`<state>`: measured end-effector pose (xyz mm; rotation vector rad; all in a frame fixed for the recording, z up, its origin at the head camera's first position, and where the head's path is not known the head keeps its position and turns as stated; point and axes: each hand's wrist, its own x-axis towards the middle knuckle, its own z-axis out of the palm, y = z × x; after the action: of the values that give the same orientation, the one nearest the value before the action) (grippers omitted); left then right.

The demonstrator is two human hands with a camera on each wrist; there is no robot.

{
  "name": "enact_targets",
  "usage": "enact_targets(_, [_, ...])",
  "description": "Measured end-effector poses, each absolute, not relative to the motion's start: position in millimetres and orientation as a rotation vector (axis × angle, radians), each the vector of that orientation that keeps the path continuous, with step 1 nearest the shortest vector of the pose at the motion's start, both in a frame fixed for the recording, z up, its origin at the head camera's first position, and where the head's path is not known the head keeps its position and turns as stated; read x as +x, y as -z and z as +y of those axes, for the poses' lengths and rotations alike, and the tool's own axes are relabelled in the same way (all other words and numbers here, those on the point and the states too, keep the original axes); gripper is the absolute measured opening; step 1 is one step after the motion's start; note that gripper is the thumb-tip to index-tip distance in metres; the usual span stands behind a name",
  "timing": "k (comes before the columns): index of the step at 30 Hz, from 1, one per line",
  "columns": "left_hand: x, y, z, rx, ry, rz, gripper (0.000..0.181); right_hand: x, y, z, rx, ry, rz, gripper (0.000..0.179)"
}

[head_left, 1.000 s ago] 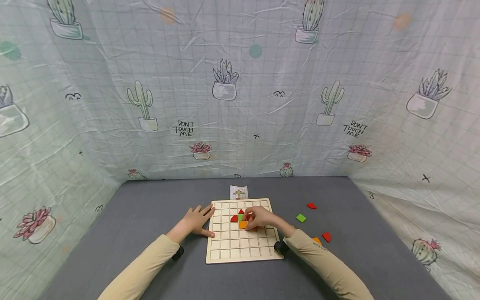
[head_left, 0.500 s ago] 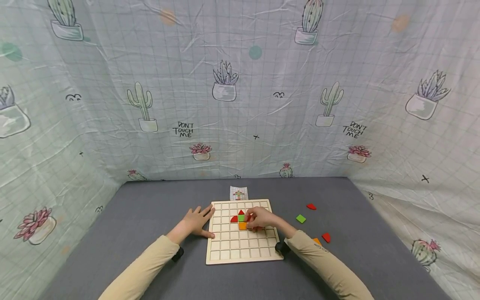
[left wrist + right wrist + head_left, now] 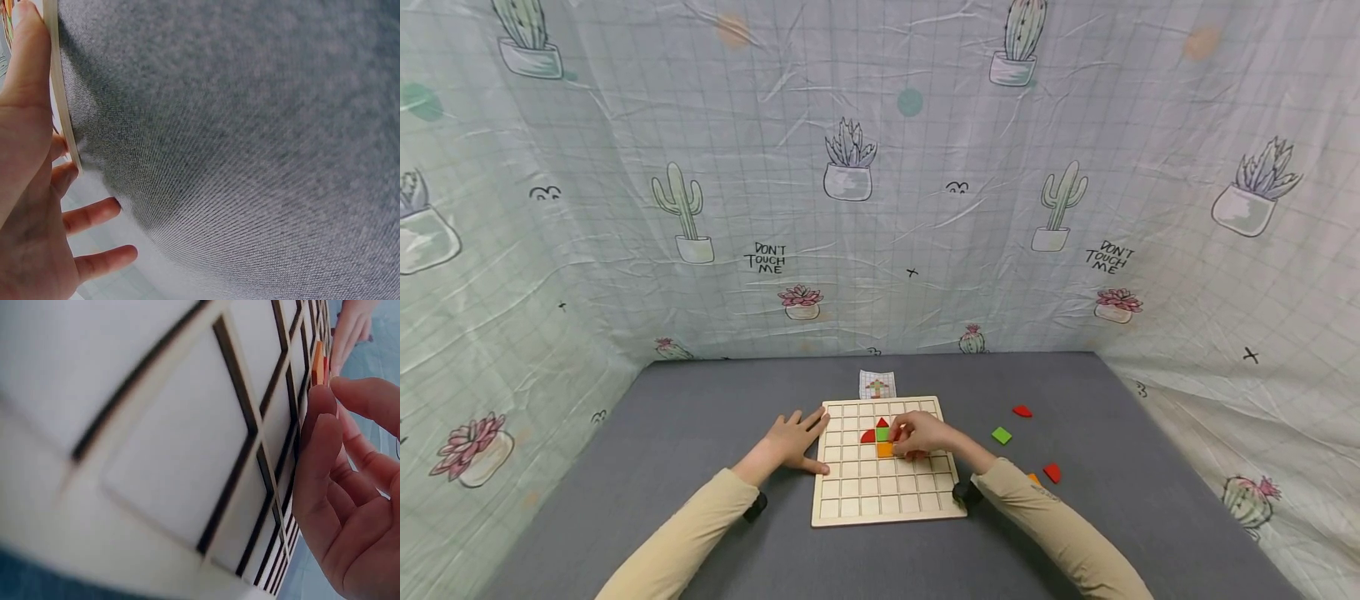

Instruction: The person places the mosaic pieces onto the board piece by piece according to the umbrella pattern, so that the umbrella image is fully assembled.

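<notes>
A pale wooden grid board (image 3: 850, 490) lies on the grey table. In its upper middle sit a red triangle (image 3: 882, 422), a green square (image 3: 882, 434) below it, a red quarter-circle (image 3: 868, 437) to the left and an orange square (image 3: 884, 450) underneath. My left hand (image 3: 787, 442) rests spread along the board's left edge, its thumb touching the rim (image 3: 63, 106). Just right of the green square, my right hand (image 3: 921, 435) bends its fingers and pinches a small red piece (image 3: 897, 433), mostly hidden. An orange piece (image 3: 318, 365) shows beyond those fingertips in the right wrist view.
Right of the board lie a red piece (image 3: 1022, 411), a green square (image 3: 1002, 435), another red piece (image 3: 1052, 472) and an orange piece (image 3: 1033, 478), partly behind the right sleeve. A patterned card (image 3: 877, 385) lies behind the board. A cactus-print cloth (image 3: 910, 233) hangs around the table.
My right hand stays at the same cells, with only a slight shift of its fingers and wrist to the right. The left hand and the pieces look unmoved.
</notes>
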<state>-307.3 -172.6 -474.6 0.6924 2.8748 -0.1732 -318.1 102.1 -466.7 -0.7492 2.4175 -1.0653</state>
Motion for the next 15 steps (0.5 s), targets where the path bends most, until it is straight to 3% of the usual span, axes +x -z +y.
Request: enact_targets(15, [-296.4,460.3,-167.3,0.678,0.241,2.855,0.095,-320.9,451.1,150.8,-0.73,1.095,2.393,0.02])
